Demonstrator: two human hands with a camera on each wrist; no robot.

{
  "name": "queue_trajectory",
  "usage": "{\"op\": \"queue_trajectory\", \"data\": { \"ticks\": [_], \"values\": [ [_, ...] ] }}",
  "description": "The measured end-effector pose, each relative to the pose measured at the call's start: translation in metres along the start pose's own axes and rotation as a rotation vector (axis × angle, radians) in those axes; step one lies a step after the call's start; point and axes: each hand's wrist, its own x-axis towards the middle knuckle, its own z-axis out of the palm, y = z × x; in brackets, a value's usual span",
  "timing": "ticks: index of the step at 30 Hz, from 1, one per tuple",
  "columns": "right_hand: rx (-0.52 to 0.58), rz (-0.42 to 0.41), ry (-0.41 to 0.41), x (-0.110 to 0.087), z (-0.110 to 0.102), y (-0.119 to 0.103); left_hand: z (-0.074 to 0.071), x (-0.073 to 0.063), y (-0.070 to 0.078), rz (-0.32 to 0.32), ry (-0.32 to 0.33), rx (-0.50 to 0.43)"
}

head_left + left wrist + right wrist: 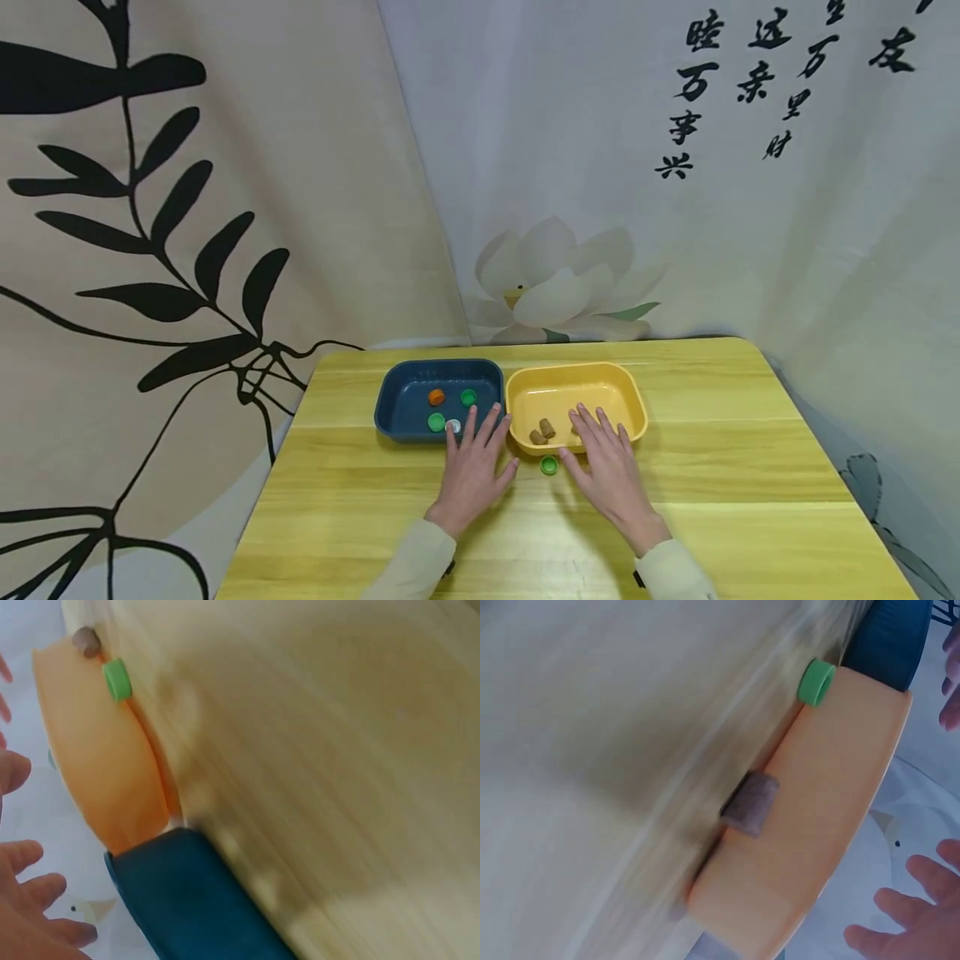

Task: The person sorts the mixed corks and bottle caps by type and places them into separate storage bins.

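My left hand (pixel 472 471), fingers straight and spread, hovers at the near right corner of a dark blue tray (pixel 442 363). In that tray lie an orange bottle cap (pixel 437 397), two green caps (pixel 468 397) and a white cap (pixel 453 426). My right hand (pixel 611 479) reaches over the near edge of a yellow tray (pixel 573 387), fingers extended and holding nothing. Brown cork-like pieces (pixel 547 428) lie inside it. A green cap (pixel 549 465) is on the table between the hands. One brown piece (pixel 751 803) sits outside the yellow tray in the right wrist view.
Both trays stand side by side near the back of a wooden table (pixel 750 467). Behind it hangs a printed cloth (pixel 825 250) with a flower and characters; another cloth with black leaves (pixel 225 250) hangs at the left.
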Motion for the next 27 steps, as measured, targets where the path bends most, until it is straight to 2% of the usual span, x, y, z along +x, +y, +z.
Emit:
{"op": "queue_trajectory", "data": {
  "ticks": [12, 19, 27],
  "values": [
    [-0.096, -0.052, 0.010, -0.031, -0.013, 0.023, 0.015, -0.003, 0.008, 0.012, -0.049, 0.040],
    [-0.080, -0.042, 0.022, -0.045, -0.015, 0.034, 0.020, -0.004, 0.011, 0.010, -0.077, 0.042],
    [-0.064, 0.019, -0.074, -0.045, -0.006, 0.038, 0.025, -0.005, 0.012, 0.015, -0.083, 0.083]
  ]
}}
